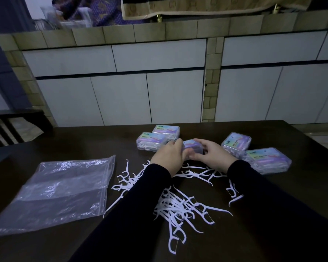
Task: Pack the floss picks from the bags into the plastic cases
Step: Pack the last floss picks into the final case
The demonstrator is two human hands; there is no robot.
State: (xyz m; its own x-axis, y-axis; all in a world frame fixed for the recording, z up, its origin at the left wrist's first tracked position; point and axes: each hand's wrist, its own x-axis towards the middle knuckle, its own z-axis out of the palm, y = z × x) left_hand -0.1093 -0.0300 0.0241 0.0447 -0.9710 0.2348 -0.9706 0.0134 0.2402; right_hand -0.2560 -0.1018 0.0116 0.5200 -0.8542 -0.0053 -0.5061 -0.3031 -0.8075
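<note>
Floss picks [175, 207] lay in a loose white heap on the dark table [273, 186] between my sleeves, many not yet packed. I had my left hand [168, 156] and right hand [211, 155] curled round one plastic case [191, 144], both gripping it just beyond the heap. Four more cases stood near it, two left [151, 141] and two right [236, 141], apparently filled. A clear zip bag [61, 193] lay flat and emptied at my left. I judged the job past halfway.

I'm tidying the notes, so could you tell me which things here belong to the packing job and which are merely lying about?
Job: loose floss picks, plastic bag, held case, four other cases, both hands.
Lying about: chair, hanging towel.
</note>
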